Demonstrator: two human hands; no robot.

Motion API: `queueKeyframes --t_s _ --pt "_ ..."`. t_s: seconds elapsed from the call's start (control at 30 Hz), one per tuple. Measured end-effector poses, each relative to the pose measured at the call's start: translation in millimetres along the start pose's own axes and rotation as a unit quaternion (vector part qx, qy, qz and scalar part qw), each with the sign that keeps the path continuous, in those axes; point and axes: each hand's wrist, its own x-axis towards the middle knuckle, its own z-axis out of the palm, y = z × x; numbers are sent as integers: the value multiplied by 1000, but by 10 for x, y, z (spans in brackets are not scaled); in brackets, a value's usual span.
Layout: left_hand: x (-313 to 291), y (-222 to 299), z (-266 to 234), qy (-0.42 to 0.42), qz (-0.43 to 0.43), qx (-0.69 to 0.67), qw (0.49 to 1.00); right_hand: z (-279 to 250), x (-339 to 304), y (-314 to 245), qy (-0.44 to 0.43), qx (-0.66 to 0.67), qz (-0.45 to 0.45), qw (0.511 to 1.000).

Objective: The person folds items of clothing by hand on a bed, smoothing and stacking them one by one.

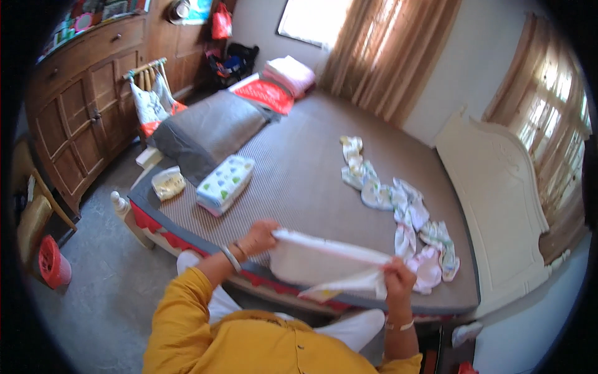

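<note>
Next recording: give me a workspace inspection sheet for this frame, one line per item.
Surface: bed with a grey striped cover.
Job's things: white cloth stretched between both hands at the bed's near edge.
Clutter: row of small baby garments; dotted folded bundle; small yellow pack; grey pillow; red cloth; pink folded stack.
Grippers: left hand and right hand each grip an end of the cloth.
Cables: nothing seen.
Surroundings: wooden cabinet, beige curtains, red bin.

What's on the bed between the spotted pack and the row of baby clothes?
Nothing: in the head view only bare striped mattress lies between the spotted pack and the baby clothes.
</note>
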Motion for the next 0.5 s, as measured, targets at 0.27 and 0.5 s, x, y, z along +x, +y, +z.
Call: queueKeyframes --t_s 0.27,0.5 --pt "6 197 -1239 -65 -4 -25 998 -113 -233 276 65 55 205 975" --pt "3 412 -1697 -74 -150 -170 971 -401 -297 365 15 19 267 964"
